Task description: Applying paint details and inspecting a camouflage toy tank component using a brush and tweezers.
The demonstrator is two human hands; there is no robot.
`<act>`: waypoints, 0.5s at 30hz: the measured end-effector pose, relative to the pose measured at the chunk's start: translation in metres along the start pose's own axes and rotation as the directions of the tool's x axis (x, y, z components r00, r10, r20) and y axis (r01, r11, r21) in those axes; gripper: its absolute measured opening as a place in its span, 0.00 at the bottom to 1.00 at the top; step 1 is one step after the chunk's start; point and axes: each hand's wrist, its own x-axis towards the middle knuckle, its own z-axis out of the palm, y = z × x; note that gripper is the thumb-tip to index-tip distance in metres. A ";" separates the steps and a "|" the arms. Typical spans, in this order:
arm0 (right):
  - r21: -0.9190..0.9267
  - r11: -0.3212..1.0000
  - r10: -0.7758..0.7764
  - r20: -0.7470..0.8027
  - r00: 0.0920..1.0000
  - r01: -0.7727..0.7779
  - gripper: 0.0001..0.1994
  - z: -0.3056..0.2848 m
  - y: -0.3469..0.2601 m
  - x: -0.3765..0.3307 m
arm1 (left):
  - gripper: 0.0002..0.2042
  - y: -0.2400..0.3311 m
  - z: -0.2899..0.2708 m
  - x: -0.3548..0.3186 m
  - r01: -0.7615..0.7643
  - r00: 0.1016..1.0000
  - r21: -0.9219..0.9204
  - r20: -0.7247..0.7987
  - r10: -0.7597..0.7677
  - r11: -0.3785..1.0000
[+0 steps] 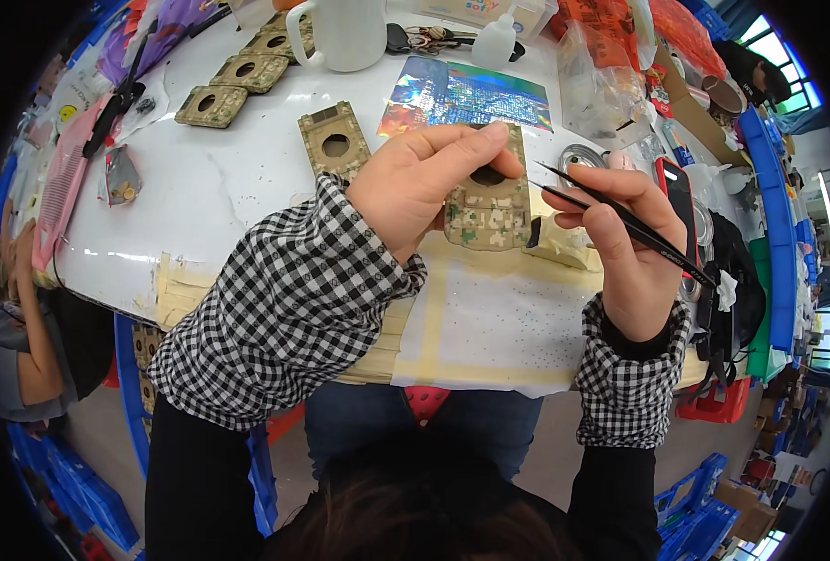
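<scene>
bare white sheet (pixel 518 323) near edge, mug (pixel 345 33) & camo pieces (pixel 247 70) crowd far side

five camouflage pieces (pixel 490 210), one mug (pixel 345 33)

1. The camouflage piece (pixel 488 210) in the left hand (pixel 415 182) looks like matt woven cloth.
2. The tweezers (pixel 621 220), just right of that piece, are thin matt black metal.
3. The desk (pixel 219 187) is white and glossy.
4. The sheet (pixel 466 93) beyond the piece is shiny holographic foil.
5. The mug (pixel 345 33) looks like smooth white plastic or ceramic.
</scene>
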 end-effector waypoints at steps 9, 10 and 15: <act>-0.051 0.998 -0.030 -0.007 1.000 0.030 0.16 0.002 0.002 0.001 | 0.16 -0.003 0.003 0.000 -0.052 0.998 0.089 0.025 0.050 0.995; -0.038 0.999 -0.026 -0.006 1.000 0.026 0.15 0.002 0.002 0.001 | 0.16 -0.003 0.004 -0.001 -0.045 0.999 0.080 0.018 0.044 0.996; -0.022 0.999 -0.031 0.008 0.999 0.031 0.13 0.003 0.002 0.001 | 0.14 -0.004 0.003 -0.002 -0.056 0.998 0.040 0.031 0.055 0.998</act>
